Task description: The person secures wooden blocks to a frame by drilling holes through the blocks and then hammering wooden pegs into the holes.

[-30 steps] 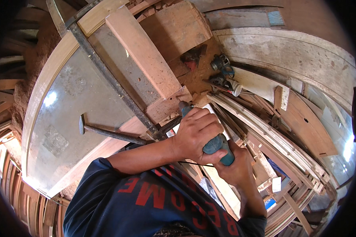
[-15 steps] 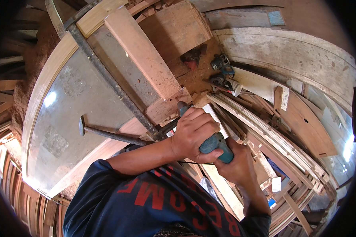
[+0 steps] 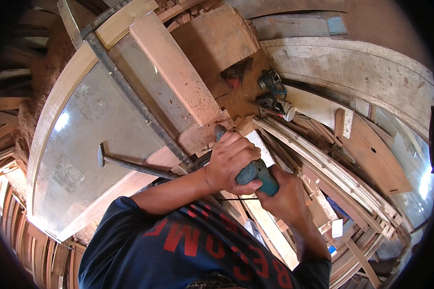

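My left hand (image 3: 231, 159) is wrapped over the top of a teal power tool (image 3: 266, 179), while my right hand (image 3: 282, 190) grips its rear lower down. The tool's nose points up and left at the end of a reddish wooden rail (image 3: 197, 135), by the joint with a pink plank (image 3: 173, 67); whether it touches the wood cannot be told. These pieces lie on a dusty framed panel (image 3: 106, 115). A long black metal clamp bar (image 3: 135, 101) crosses the panel, and a hammer (image 3: 135, 164) rests left of my hands.
Several power tools (image 3: 275, 101) sit on sawdust beyond the joint. Long stacked boards (image 3: 323, 168) run along the right, beside leaning sheets (image 3: 342, 62). More timber (image 3: 38, 245) is piled at the lower left, and a wooden block (image 3: 212, 38) lies at the top.
Both hands and the power tool have shifted slightly to the left, still gripping. The rest of the scene moved only a few pixels in the picture.
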The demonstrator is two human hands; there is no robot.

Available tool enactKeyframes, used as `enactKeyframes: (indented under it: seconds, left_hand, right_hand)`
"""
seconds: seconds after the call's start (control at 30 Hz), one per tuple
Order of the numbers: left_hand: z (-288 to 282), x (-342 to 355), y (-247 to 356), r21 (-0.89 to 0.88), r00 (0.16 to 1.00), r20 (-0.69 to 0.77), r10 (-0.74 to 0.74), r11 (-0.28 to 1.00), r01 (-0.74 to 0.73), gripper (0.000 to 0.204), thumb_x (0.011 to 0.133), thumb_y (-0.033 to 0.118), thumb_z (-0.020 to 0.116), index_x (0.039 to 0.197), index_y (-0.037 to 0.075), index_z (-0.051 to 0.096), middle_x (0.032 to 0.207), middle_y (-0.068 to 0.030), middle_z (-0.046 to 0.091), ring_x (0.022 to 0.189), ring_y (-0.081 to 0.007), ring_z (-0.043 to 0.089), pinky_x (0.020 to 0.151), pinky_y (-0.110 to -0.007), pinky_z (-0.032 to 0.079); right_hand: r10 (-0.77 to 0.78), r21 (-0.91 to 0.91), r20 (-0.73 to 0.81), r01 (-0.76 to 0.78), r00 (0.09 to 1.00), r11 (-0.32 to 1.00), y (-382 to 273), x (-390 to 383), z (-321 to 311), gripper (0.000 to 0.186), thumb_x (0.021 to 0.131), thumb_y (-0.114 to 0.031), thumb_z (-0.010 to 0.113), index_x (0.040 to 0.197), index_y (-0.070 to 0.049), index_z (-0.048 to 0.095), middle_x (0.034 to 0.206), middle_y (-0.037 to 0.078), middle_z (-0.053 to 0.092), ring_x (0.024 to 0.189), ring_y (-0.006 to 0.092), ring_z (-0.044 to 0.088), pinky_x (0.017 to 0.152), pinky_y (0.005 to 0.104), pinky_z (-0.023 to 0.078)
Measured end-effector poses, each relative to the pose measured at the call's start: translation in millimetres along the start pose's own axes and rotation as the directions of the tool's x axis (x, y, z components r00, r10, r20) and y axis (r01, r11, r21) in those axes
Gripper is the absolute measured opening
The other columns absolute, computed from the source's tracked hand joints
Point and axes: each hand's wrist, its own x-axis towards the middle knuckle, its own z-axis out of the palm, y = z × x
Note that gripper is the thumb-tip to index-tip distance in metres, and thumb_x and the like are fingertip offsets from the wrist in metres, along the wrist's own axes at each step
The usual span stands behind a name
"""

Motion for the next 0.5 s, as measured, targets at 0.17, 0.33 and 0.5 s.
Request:
enactKeyframes:
  seconds: [0.17,0.33,0.5]
  left_hand:
    - [2.1,-5.6,-3.8,0.01,1.0,0.004,-0.008,1.0,0.008,0.052,0.076,0.05,0.075,0.098,0.004,0.066,0.092,-0.0127,0.063,0.079,-0.0323,0.058,0.073,-0.044,0.044]
    - [3.0,-6.2,-8.0,0.024,0.999,0.013,0.033,0.999,-0.033,0.052,0.08,0.05,0.072,0.099,0.002,0.065,0.092,-0.0141,0.062,0.078,-0.0344,0.057,0.072,-0.045,0.044]
    - [6.4,-17.5,-28.7,-0.021,0.999,-0.041,0.001,1.0,-0.002,0.045,0.085,0.044,0.068,0.095,0.001,0.064,0.088,-0.0173,0.059,0.08,-0.0373,0.056,0.073,-0.047,0.044]
  right_hand:
    - [-0.013,-0.007,-0.021,0.013,1.0,1.0,5.2,0.3,5.9,0.031,0.074,-0.018,0.079,0.091,0.0,0.062,0.078,0.027,0.066,0.078,0.0484,0.066,0.068,0.0516,0.052]
    - [-0.01,-0.112,-0.013,0.008,1.0,0.994,11.0,-0.1,8.9,0.036,0.076,-0.027,0.079,0.102,-0.004,0.068,0.085,0.023,0.072,0.083,0.0436,0.071,0.076,0.0526,0.056]
    - [-0.072,-0.114,-0.091,0.062,0.993,0.992,25.3,7.4,33.0,0.039,0.076,-0.033,0.08,0.102,-0.007,0.07,0.085,0.023,0.073,0.084,0.0441,0.071,0.077,0.0534,0.056]
